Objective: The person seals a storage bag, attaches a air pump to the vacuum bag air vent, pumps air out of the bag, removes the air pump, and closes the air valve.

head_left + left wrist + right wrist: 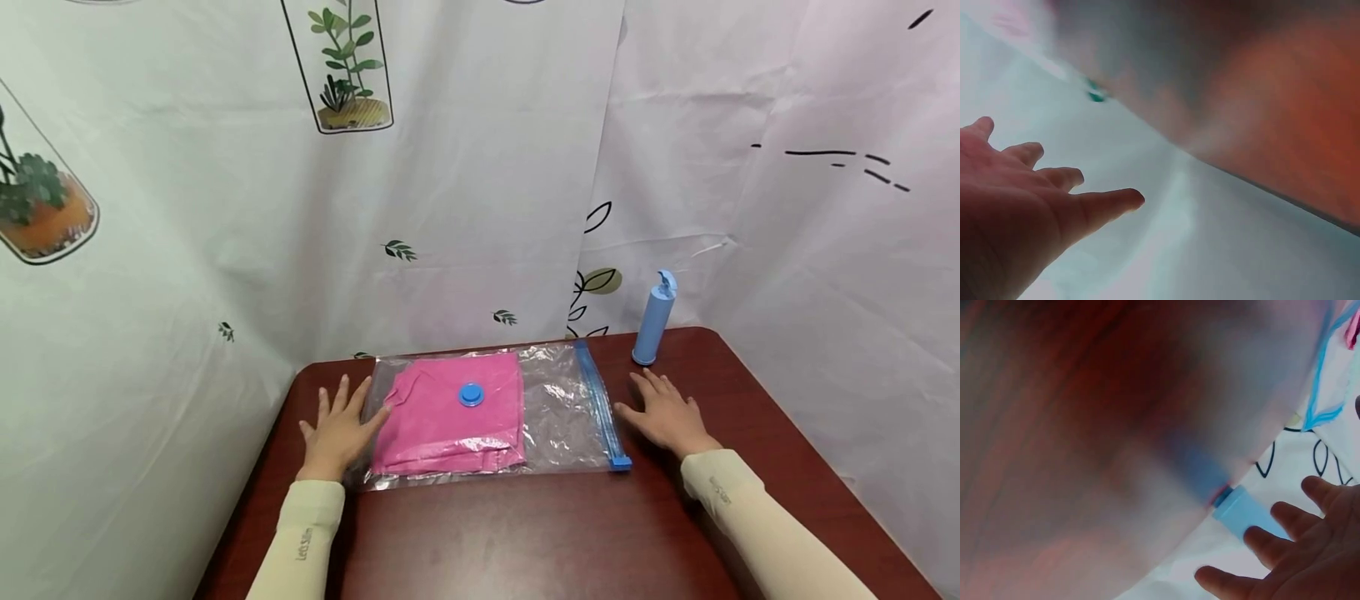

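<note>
As only thin film & cloth seem to be involved, the vac. storage bag (558,417) can prob. be treated as light & floppy; its film is judged slippery & easily nicked, so it's best held by the edges, esp. along the zip strip (597,396), where more stiffness is prob. given. The folded pink fabric (442,425) inside should be soft & could be shifted if one end were lifted. The hand pump (654,323) is judged light but rigid, best gripped mid-barrel b/c its narrow base could be tipped.

The bag is laid flat on the red-brown tabletop (525,542), w/ glare & crinkles on the bare film toward 3 o'clock; the fabric is packed toward 9. A round blue valve (471,394) is set over the fabric, & a blue slider (620,462) is seen at the zip strip's 6 o'clock end. The pump, also blue, is stood upright at 2 o'clock from the bag, apart from it.

Nothing is gripped by either hand: the L hand (336,433) is spread at the bag's 9 o'clock edge; the R hand (667,417) is held w/ fingers parted at 3 o'clock, near the pump's base. Whether anything is touched can't be told.
</note>
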Demonstrator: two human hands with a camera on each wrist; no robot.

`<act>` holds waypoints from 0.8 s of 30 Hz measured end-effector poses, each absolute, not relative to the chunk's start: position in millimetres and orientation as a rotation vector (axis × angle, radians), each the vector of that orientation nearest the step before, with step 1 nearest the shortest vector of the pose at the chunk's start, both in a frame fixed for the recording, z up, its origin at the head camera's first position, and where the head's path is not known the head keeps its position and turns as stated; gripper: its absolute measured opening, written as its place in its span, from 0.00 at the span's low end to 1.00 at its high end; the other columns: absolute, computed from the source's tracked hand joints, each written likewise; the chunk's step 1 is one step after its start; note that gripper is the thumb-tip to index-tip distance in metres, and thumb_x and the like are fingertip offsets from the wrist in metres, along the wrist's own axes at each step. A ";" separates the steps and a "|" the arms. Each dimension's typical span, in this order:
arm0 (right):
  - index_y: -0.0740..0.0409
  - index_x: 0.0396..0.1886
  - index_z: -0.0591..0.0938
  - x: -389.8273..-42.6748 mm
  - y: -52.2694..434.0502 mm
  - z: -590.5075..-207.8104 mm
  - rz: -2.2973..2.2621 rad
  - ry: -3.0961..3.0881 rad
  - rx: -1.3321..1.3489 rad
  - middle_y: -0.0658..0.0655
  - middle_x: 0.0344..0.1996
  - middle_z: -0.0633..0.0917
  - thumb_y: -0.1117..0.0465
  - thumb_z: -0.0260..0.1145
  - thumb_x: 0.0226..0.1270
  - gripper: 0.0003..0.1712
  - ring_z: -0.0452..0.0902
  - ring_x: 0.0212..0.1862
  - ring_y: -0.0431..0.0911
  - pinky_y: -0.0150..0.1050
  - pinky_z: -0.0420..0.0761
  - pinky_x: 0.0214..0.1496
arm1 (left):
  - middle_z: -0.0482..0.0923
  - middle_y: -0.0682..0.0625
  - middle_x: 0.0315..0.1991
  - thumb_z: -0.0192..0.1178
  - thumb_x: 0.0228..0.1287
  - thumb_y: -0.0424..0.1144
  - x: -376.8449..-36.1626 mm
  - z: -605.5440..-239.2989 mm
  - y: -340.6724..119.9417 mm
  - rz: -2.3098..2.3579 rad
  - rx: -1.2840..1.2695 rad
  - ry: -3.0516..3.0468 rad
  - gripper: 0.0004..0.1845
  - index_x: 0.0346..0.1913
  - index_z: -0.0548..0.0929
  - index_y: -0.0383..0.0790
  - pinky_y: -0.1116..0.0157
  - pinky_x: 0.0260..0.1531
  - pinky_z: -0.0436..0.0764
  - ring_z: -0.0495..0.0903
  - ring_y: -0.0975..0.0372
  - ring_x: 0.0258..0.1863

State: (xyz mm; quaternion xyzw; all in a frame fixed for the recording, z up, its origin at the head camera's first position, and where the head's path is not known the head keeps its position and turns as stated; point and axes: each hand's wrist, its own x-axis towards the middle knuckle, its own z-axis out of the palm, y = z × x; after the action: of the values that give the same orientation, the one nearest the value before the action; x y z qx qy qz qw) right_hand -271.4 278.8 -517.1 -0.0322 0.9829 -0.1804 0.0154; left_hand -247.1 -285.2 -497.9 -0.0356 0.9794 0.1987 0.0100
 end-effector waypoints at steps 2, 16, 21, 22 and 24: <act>0.64 0.89 0.65 -269.9 276.2 -513.9 -0.572 3.047 -0.104 0.77 0.87 0.65 0.30 0.63 0.82 0.55 0.61 0.85 0.79 0.88 0.64 0.78 | 0.33 0.40 0.96 0.48 0.83 0.76 -251.2 -493.0 -265.4 0.607 -0.056 3.084 0.49 0.95 0.50 0.58 0.11 0.76 0.36 0.27 0.28 0.92; 0.82 0.75 0.71 -250.1 260.2 -500.5 -0.682 2.866 -0.200 0.82 0.66 0.84 0.40 0.70 0.80 0.50 0.85 0.67 0.71 0.71 0.84 0.72 | 0.90 0.46 0.69 0.66 0.78 0.67 -241.5 -483.1 -50.9 0.281 0.696 3.119 0.34 0.71 0.88 0.45 0.42 0.68 0.88 0.87 0.46 0.71; 0.80 0.71 0.76 -253.1 273.1 -526.4 -0.749 2.786 -0.196 0.73 0.56 0.90 0.36 0.73 0.77 0.51 0.90 0.55 0.59 0.57 0.91 0.60 | 0.95 0.54 0.51 0.75 0.71 0.66 -226.5 -497.9 -2.1 0.061 0.918 3.131 0.26 0.56 0.93 0.50 0.58 0.45 0.93 0.93 0.58 0.50; 0.78 0.69 0.78 -254.3 276.6 -533.6 -0.800 2.750 -0.184 0.70 0.51 0.91 0.35 0.73 0.76 0.49 0.90 0.49 0.56 0.53 0.92 0.53 | 0.95 0.56 0.49 0.76 0.69 0.66 -223.5 -500.1 4.9 0.028 0.948 3.134 0.25 0.55 0.93 0.52 0.59 0.43 0.93 0.93 0.59 0.48; 0.72 0.60 0.82 -253.4 281.7 -541.8 -0.918 2.664 -0.192 0.60 0.41 0.91 0.37 0.74 0.76 0.39 0.87 0.40 0.48 0.45 0.89 0.41 | 0.95 0.58 0.47 0.78 0.67 0.67 -218.2 -502.8 17.6 -0.037 0.997 3.139 0.24 0.54 0.93 0.55 0.61 0.41 0.92 0.93 0.61 0.46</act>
State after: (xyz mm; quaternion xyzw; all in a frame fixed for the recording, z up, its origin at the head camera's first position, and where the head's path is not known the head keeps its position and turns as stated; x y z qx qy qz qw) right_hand -253.4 281.7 -541.8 -0.0673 0.9315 -0.3208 0.1579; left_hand -218.2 17.6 -502.8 0.3017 0.9503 -0.0111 -0.0762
